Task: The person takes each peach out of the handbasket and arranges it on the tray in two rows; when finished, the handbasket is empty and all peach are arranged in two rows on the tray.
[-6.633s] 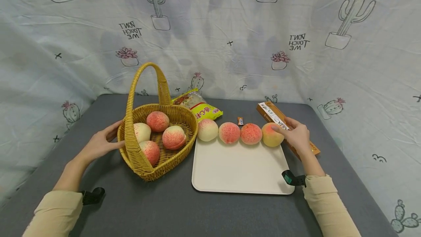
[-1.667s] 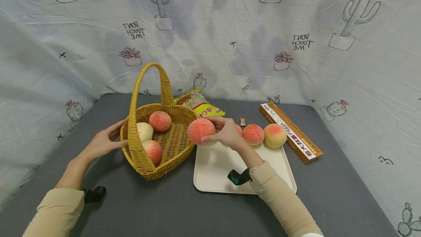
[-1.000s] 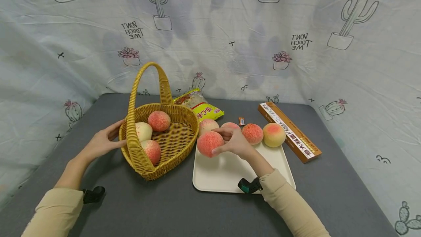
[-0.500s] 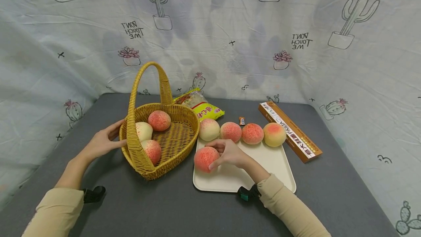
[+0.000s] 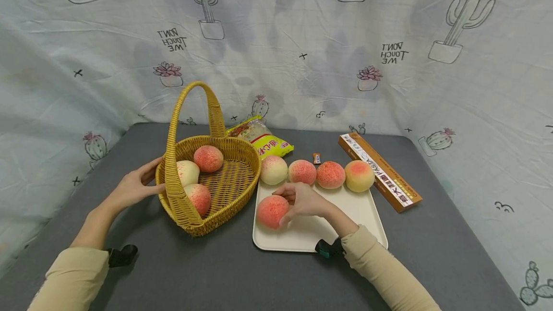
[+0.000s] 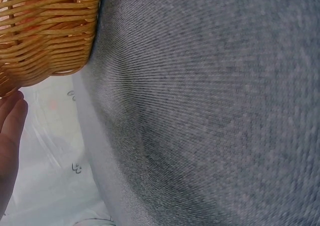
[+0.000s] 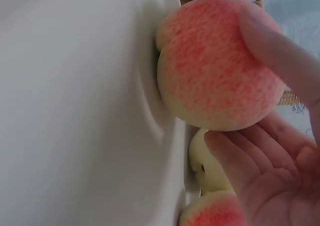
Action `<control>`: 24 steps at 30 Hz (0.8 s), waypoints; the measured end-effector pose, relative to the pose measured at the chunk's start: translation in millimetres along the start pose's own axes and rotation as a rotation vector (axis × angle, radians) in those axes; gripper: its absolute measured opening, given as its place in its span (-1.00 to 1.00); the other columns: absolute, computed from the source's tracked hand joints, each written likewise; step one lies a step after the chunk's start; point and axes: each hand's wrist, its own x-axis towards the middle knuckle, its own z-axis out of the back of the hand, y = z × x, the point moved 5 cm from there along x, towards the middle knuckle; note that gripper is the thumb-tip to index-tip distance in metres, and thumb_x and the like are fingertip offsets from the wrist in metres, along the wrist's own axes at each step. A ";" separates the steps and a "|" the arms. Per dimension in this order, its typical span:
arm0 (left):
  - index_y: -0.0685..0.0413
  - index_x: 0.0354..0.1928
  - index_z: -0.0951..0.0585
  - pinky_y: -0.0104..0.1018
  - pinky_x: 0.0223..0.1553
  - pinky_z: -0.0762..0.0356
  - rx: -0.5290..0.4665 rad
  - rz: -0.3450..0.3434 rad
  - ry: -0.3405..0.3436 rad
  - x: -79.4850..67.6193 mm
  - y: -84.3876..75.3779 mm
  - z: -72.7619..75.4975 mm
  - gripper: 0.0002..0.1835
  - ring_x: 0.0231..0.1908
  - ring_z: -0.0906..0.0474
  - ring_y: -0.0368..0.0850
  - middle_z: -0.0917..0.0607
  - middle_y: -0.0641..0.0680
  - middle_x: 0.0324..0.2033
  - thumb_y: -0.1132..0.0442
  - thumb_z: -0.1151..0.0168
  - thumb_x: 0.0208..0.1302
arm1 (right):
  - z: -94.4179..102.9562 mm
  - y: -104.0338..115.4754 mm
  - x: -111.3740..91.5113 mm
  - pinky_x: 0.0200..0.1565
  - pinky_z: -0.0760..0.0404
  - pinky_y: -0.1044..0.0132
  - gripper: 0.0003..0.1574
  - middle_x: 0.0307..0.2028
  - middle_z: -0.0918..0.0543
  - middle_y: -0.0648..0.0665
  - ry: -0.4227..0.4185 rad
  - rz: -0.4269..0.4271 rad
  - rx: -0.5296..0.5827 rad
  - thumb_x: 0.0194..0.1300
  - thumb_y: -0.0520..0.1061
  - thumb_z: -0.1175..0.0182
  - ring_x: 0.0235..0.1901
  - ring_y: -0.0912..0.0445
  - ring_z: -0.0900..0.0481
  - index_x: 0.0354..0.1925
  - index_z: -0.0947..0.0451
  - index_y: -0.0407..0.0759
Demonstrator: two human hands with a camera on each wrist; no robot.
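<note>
My right hand holds a reddish peach between thumb and fingers at the left side of the cream tray. In the right wrist view the peach sits right at the tray surface, thumb on one side and fingers on the other. Along the tray's far edge stand a pale peach, a pink one, a red one and a yellow one. My left hand touches the left side of the wicker basket, its fingers extended against the weave.
Inside the basket lie a red peach, a whitish peach and a pink-white peach. Behind the tray are a yellow food bag, a small orange packet and, to the right, a brown pasta box. A patterned curtain surrounds the table.
One peach has left the basket in my right hand, which carried it over the tray, then lowered it nearer the front-left of the tray. My left hand stays at the basket.
</note>
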 end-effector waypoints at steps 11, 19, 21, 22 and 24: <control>0.25 0.53 0.11 0.37 0.25 -0.22 0.009 0.005 -0.002 -0.4 -0.5 0.5 0.00 0.33 -0.08 0.50 -0.04 0.50 0.41 0.07 -0.31 0.30 | -9.5 6.7 0.1 0.10 -0.59 0.32 -0.18 0.03 -0.64 -0.24 -0.106 0.047 -0.067 -0.21 -0.29 -0.61 0.08 -0.06 -0.59 0.08 -0.54 -0.38; 0.23 0.53 0.12 0.37 0.24 -0.22 0.002 0.011 0.003 0.4 -0.5 0.4 0.01 0.34 -0.07 0.50 -0.03 0.49 0.41 0.07 -0.31 0.30 | -7.6 16.8 0.5 0.19 -0.54 0.15 -0.09 0.14 -0.58 -0.22 -0.082 0.056 -0.263 -0.11 -0.10 -0.59 0.17 -0.07 -0.52 0.21 -0.49 -0.33; 0.24 0.53 0.12 0.37 0.25 -0.21 0.000 0.012 0.003 0.0 -0.8 0.3 0.01 0.34 -0.07 0.50 -0.03 0.50 0.41 0.07 -0.31 0.30 | -5.3 23.9 2.4 0.20 -0.54 0.12 -0.09 0.17 -0.57 -0.22 -0.086 0.084 -0.308 -0.05 -0.05 -0.55 0.19 -0.08 -0.51 0.24 -0.48 -0.32; 0.25 0.53 0.11 0.37 0.25 -0.21 -0.001 0.012 0.002 -0.2 -1.0 0.3 0.01 0.34 -0.07 0.50 -0.03 0.50 0.41 0.07 -0.31 0.30 | -4.3 28.1 4.1 0.20 -0.54 0.11 -0.10 0.18 -0.56 -0.23 -0.093 0.102 -0.318 -0.02 -0.04 -0.54 0.19 -0.09 -0.50 0.25 -0.47 -0.33; 0.26 0.53 0.11 0.37 0.25 -0.20 0.001 0.013 -0.001 -0.8 -1.4 0.6 0.00 0.33 -0.07 0.50 -0.04 0.51 0.40 0.07 -0.31 0.30 | -3.0 38.3 8.0 0.19 -0.54 0.09 -0.14 0.19 -0.55 -0.24 -0.115 0.133 -0.315 0.04 -0.03 -0.50 0.19 -0.11 -0.50 0.26 -0.46 -0.33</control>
